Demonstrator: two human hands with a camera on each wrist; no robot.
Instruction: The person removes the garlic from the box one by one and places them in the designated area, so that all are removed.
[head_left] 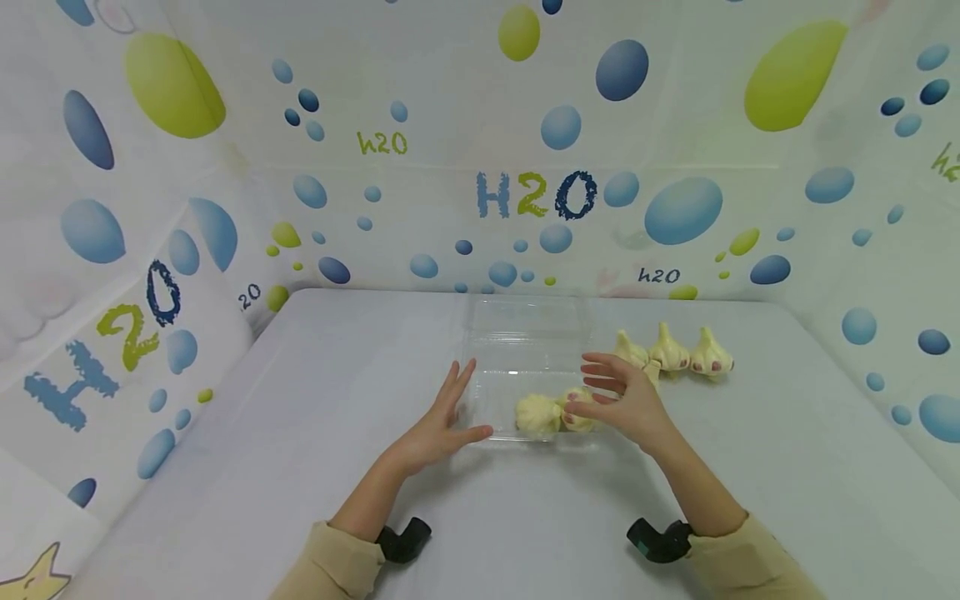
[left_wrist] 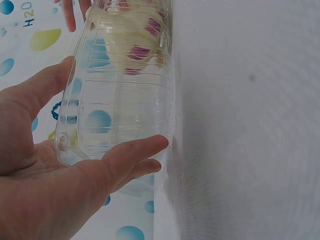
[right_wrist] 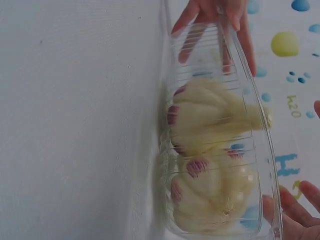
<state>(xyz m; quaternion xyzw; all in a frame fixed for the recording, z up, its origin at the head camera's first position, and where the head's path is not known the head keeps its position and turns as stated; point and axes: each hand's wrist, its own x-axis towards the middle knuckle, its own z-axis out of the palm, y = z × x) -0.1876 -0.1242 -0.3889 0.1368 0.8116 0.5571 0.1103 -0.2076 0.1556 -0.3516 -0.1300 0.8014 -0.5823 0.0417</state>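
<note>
A clear plastic clamshell container [head_left: 497, 390] stands on the table with its lid [head_left: 528, 321] folded back, away from me. Two garlic bulbs with purple patches lie inside at the near right, one [head_left: 537, 414] beside the other [right_wrist: 210, 195]. My left hand [head_left: 435, 432] spreads its straight fingers and thumb around the left end of the container, touching it in the left wrist view. At the right end, my right hand [head_left: 632, 407] has loosely bent fingers over the rim beside the right bulb. It holds nothing that I can see; in the right wrist view the hand is partly cut off.
Several more garlic bulbs [head_left: 670, 348] lie on the white table [head_left: 337, 375] to the right of the container, one partly behind my right hand. A patterned backdrop [head_left: 450, 150] rises behind the table and along its sides.
</note>
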